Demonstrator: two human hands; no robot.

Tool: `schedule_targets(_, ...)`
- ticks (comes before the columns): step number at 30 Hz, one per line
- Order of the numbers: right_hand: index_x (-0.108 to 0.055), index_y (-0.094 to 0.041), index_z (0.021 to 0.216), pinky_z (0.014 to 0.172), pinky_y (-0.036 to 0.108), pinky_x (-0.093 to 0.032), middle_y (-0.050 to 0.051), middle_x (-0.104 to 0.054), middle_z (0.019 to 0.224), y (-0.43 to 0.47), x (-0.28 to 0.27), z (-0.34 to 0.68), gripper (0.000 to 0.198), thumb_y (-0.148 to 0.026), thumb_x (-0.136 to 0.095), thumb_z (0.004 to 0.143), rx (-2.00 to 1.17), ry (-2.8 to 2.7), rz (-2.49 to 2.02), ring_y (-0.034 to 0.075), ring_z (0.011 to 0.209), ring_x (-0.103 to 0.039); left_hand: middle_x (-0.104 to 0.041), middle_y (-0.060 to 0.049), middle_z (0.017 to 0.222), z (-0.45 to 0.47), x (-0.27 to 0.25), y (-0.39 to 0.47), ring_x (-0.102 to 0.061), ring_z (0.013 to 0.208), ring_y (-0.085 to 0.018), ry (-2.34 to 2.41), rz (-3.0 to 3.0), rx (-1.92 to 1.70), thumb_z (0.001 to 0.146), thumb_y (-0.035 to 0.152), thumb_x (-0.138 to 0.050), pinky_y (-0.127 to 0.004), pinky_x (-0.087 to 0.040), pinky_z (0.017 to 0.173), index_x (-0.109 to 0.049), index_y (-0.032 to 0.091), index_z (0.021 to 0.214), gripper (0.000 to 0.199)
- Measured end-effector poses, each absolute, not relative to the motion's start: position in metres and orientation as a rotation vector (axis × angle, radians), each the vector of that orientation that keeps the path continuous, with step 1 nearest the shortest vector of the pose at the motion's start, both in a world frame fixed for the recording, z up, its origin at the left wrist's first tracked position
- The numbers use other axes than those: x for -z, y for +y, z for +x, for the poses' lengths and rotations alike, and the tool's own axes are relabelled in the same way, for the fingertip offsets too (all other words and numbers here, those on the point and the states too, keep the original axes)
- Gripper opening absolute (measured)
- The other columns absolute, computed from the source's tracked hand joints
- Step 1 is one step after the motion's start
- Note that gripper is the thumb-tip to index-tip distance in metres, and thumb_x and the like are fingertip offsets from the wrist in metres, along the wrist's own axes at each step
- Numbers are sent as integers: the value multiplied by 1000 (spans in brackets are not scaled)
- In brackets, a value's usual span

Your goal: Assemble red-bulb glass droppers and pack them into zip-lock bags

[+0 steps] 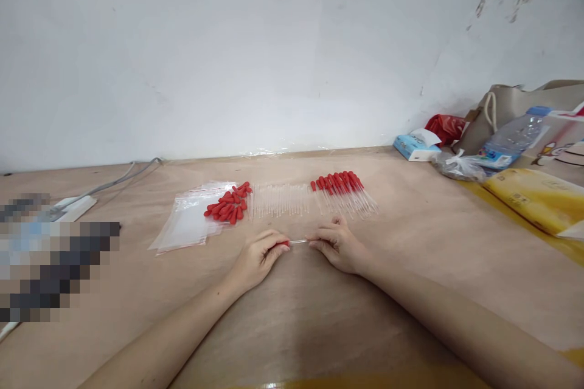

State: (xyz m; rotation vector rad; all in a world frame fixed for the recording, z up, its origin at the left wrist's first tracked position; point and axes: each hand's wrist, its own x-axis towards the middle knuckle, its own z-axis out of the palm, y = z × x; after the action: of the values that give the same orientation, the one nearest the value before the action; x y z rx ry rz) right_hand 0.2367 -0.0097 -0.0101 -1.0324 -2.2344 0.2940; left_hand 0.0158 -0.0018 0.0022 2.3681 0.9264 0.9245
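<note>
My left hand (264, 255) is closed on a red rubber bulb (285, 243), of which only the end shows past the fingertips. From it a thin clear glass tube (298, 242) runs across to my right hand (340, 246), whose fingers pinch the tube's other end. Bulb and tube meet at my left fingertips; how deep the tube sits is hidden. Beyond my hands lies a row of bare clear tubes (279, 200). Loose red bulbs (227, 206) are heaped to its left. To its right rest several droppers (344, 185), each a tube with a red bulb on it.
Clear plastic bags (182, 225) lie under the loose bulbs. A grey cable (128, 177) and a blurred-out patch are at the left. At the right stand a tissue box (416, 147), a plastic bottle (515, 134), a yellow packet (538, 197) and a bag (524, 100). The wall borders the table's back.
</note>
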Motion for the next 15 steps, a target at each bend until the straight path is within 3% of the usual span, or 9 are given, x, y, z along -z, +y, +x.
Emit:
schedule_targets(9, -63, -20, 80, 71, 30, -22, 0, -61, 69, -10, 7, 236, 21, -22, -43, 85, 23, -2313, -1059, 9, 59, -47, -58, -4, 79, 17, 0, -5, -53, 70, -13, 943, 2501, -816, 88, 27, -41, -25, -41, 65, -59, 18, 88, 20)
schedule_targets(15, -60, -18, 72, 67, 30, -20, 0, -59, 64, -16, 8, 229, 26, -23, -39, 86, 37, -2324, -1075, 9, 54, -41, -56, -4, 77, 17, 0, -5, -51, 68, -13, 909, 2538, -780, 88, 28, -40, -24, -41, 63, -57, 17, 86, 21)
